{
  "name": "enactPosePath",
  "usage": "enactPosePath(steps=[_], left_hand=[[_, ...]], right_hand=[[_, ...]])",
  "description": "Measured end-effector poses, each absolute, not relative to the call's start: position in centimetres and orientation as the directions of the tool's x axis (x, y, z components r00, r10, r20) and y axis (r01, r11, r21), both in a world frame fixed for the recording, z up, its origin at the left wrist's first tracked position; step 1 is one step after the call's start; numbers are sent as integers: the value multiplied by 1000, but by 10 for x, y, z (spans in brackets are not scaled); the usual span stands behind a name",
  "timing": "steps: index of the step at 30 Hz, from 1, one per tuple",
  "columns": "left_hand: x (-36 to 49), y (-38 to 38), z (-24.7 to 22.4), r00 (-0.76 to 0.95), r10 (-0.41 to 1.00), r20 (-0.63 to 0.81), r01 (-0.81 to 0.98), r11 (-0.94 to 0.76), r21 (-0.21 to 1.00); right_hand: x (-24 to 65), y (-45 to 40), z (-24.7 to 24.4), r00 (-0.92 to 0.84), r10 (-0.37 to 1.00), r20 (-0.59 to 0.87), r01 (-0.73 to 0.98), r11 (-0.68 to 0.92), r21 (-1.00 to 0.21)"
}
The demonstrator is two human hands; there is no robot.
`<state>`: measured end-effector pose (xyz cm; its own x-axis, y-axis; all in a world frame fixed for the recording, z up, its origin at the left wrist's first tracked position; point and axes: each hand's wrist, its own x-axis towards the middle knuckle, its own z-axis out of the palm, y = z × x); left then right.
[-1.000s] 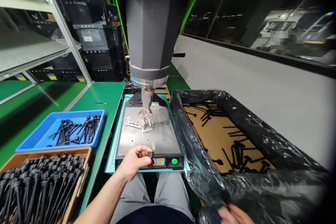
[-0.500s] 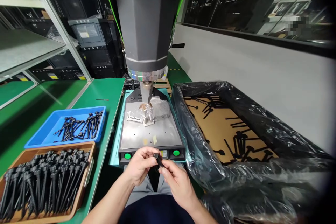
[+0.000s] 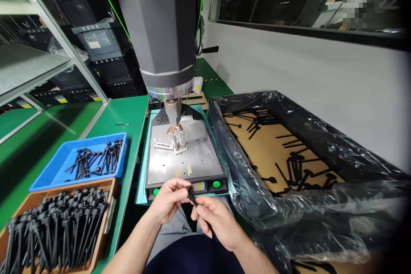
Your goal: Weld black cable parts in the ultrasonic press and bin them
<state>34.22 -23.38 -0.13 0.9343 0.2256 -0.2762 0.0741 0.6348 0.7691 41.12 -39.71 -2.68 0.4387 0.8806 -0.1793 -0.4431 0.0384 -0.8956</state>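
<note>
Low in the middle, in front of the press plate, a slim black plastic part [image 3: 192, 197] is pinched between both hands. My left hand [image 3: 168, 202] closes thumb and fingertips on its upper end. My right hand [image 3: 215, 219] grips it lower down, and a dark length runs beneath that palm. Fingers hide much of the part, so its full shape does not show. Just beyond the hands is the machine's metal plate [image 3: 167, 165], with a green button [image 3: 217, 184] on its front edge at the right and another partly behind my left hand.
Above the plate hangs the press head [image 3: 163, 30], its metal tool [image 3: 173, 113] over a small fixture [image 3: 177, 139]. Left stand a blue tray [image 3: 48, 171] and a brown bin [image 3: 111, 192] of black stemmed parts. Right, a plastic-lined box [image 3: 221, 137] holds similar pieces on cardboard.
My right hand has shifted slightly right and down along the black part, and more of its length shows. My left hand still pinches the upper end. The camera view has turned a little.
</note>
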Motion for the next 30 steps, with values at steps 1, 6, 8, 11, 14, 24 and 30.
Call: enactPosePath(steps=[1, 6, 8, 11, 14, 24, 30], left_hand=[[342, -232, -2, 936, 216, -277, 83, 630, 772], [342, -223, -4, 918, 266, -294, 106, 550, 828], [342, -219, -4, 920, 288, -267, 95, 498, 862], [342, -217, -5, 923, 276, -268, 116, 463, 879], [342, -217, -8, 911, 276, -308, 150, 472, 869], [346, -217, -9, 912, 297, -282, 126, 451, 884], [349, -216, -5, 906, 289, -309, 157, 449, 879]], right_hand=[[411, -397, -27, 424, 885, -193, -458, 26, -889], [410, -396, -28, 558, 819, -133, -165, -47, -985], [411, -396, -26, 602, 796, -56, 15, -82, -997], [413, -397, -21, 629, 774, 70, 233, -101, -967], [416, -397, -23, 635, 746, 202, 389, -83, -917], [419, -397, -29, 597, 711, 372, 559, -37, -828], [425, -397, -24, 615, 756, 225, 425, -78, -902]])
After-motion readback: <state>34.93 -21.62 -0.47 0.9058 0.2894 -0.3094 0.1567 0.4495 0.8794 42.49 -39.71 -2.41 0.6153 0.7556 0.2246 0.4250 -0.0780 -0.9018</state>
